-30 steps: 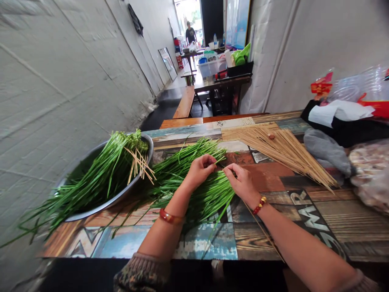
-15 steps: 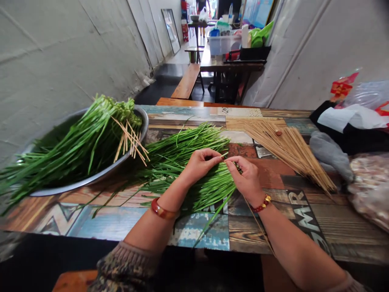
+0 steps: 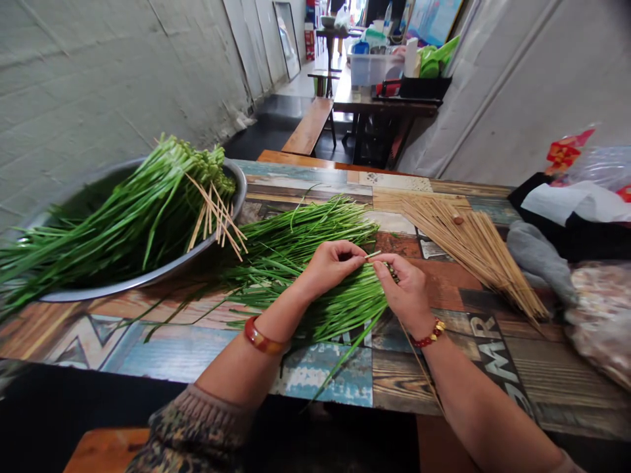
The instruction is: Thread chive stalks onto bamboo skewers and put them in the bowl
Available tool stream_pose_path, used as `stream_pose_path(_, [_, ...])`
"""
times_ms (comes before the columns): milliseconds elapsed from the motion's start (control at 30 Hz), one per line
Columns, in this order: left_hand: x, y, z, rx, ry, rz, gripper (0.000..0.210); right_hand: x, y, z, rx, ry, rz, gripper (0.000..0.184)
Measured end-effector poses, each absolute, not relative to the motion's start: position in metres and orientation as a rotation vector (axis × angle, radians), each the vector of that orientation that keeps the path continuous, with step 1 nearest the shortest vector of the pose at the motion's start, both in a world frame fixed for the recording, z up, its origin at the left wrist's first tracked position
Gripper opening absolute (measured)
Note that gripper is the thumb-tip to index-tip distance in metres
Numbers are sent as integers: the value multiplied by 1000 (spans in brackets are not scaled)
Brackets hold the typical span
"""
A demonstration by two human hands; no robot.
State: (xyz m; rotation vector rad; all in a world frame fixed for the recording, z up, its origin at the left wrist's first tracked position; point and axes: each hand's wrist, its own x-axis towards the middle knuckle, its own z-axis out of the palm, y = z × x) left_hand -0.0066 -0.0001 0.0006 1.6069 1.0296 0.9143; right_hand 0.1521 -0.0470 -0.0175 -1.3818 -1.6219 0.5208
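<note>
Over the table, my left hand (image 3: 330, 270) is closed in a pinch on the pale end of a garlic chive (image 3: 373, 254). My right hand (image 3: 405, 288) sits close beside it, thumb and forefinger pinched together. From under its palm a thin bamboo skewer (image 3: 420, 360) slants down toward the table's front edge; its tip is hidden by the fingers. Green chives (image 3: 340, 315) spread out below both hands, and another pile of chives (image 3: 315, 226) lies just behind them.
At left stands a metal basin (image 3: 148, 287) heaped with chives (image 3: 128, 203), several skewer ends (image 3: 219, 217) poking out. Loose bamboo skewers (image 3: 473, 246) lie at right, beside a grey cloth-like bundle (image 3: 537, 256) and a filled plastic bag (image 3: 599, 315). A bench (image 3: 309, 125) stands beyond the table.
My view has shifted slightly, so the table's contents appear a little farther right. The pale chive end between my fingertips now points more to the right. Both hands keep their pinch.
</note>
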Motion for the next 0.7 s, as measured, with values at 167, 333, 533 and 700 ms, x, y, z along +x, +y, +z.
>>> stream_pose_path(167, [-8,1,-1,1601,1048,910,15,152,-47,-18,-1384,-1621,533,20])
stream_pose_path(333, [-7,-1,1,1651,1053,937,14,152,-49,-17,-1362,-1624,571,25])
stream_pose_path(533, [-7,-1,3,1726,1060,944,14,153,-49,-19,-1361,-1629,571,30])
stream_pose_path(700, [-8,-1,2,1738,1056,960,12,153,-48,-20,-1374,-1634,561,30])
